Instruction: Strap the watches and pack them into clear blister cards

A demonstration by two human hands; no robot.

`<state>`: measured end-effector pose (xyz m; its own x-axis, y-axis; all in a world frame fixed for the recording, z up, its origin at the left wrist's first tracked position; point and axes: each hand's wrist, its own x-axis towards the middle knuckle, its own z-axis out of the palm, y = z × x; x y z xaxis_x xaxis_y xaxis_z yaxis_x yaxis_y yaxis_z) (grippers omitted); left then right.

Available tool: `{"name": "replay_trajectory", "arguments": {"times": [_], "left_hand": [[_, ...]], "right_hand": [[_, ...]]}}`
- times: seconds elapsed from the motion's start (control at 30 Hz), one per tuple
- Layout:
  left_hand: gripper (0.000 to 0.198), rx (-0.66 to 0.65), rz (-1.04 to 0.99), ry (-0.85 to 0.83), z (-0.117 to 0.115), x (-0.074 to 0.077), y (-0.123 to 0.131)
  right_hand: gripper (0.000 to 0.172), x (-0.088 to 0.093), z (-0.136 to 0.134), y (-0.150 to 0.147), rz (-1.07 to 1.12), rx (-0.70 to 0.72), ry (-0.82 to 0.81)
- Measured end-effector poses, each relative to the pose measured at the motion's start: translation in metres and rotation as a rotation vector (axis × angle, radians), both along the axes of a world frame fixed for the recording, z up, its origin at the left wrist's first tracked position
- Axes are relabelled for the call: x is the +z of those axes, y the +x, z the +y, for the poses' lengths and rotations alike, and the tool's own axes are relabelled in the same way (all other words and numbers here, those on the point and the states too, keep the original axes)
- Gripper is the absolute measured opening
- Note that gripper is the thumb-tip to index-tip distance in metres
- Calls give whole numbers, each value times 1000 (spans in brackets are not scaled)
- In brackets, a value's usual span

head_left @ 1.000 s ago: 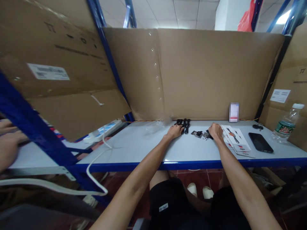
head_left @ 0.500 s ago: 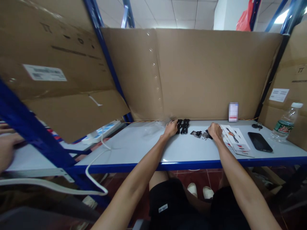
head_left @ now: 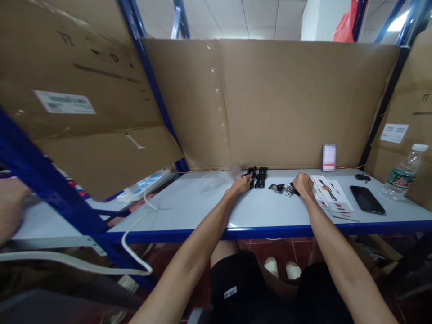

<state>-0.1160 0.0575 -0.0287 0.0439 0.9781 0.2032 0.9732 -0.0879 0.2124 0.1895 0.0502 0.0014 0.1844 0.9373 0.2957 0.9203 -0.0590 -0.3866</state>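
My left hand (head_left: 242,184) rests on the pale blue table (head_left: 209,207), its fingers curled against a row of black stick-shaped parts (head_left: 258,176) near the cardboard back wall. My right hand (head_left: 303,184) lies further right with fingers closed over a small dark piece (head_left: 293,190) that I cannot make out. Between the hands sit small grey and black parts (head_left: 277,187). Printed leaflets (head_left: 332,195) lie just right of my right hand.
A black phone (head_left: 367,199), a water bottle (head_left: 403,173) and a small white box (head_left: 329,157) stand at the right. Crumpled clear plastic (head_left: 219,177) lies left of my left hand. Cardboard walls enclose the table. Another person's hand (head_left: 10,207) shows at far left, beside a power strip (head_left: 145,185) and white cable.
My left hand shifted slightly along the black parts, left and back again. My right hand stayed put. The other person's hand at far left drew back.
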Motion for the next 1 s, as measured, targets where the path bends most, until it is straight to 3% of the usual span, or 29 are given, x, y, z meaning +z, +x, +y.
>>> {"name": "replay_trajectory", "arguments": {"times": [0.3, 0.5, 0.6, 0.8, 1.0], "left_hand": [[54, -8, 3, -84, 2, -1, 1], [45, 58, -76, 92, -5, 10, -5], [37, 115, -67, 56, -9, 13, -9], [35, 65, -18, 65, -8, 10, -10], [35, 111, -33, 27, 0, 3, -16]], "right_hand": [[33, 1, -1, -1, -1, 2, -3], [34, 1, -1, 0, 3, -1, -4], [34, 0, 0, 0, 6, 4, -3], [34, 0, 0, 0, 15, 8, 0], [36, -1, 2, 0, 4, 3, -7]]}}
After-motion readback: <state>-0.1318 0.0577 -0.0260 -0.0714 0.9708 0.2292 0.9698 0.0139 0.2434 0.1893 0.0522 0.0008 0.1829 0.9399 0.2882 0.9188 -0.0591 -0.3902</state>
